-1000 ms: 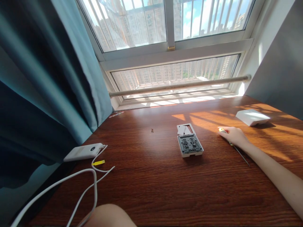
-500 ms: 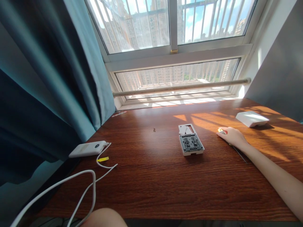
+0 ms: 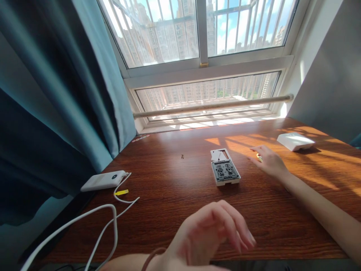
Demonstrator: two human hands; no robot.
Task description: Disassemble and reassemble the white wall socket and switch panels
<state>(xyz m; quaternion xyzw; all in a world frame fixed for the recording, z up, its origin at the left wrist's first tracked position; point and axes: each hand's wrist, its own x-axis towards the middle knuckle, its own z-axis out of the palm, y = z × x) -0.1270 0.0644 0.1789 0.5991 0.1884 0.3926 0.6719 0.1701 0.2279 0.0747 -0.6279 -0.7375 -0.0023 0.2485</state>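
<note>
My left hand [image 3: 210,231] hovers near the table's front edge, fingers loosely curved and apart, holding nothing. Ahead of it, a white wall-switch housing [image 3: 226,172] with a grey inner mechanism lies on the table. Loose white plates [image 3: 218,155] rest at its far end. To the right, my right hand [image 3: 269,162] has its fingers stretched out and apart. A screwdriver's yellow handle [image 3: 259,157] shows between its thumb and forefinger, apparently resting on the table; its shaft is hidden by the hand and arm. Two small screws [image 3: 182,156] lie left of the housing.
A white box-shaped piece [image 3: 295,141] sits at the far right. On the left are a white power bank [image 3: 103,180] and its white cable [image 3: 115,226] with a yellow tag [image 3: 122,192]. The curtain [image 3: 109,82] hangs beside the table; a window [image 3: 208,90] stands behind.
My left hand has come up into view over the table's front edge. My right hand has spread its fingers, letting go of the screwdriver. The view has shifted slightly.
</note>
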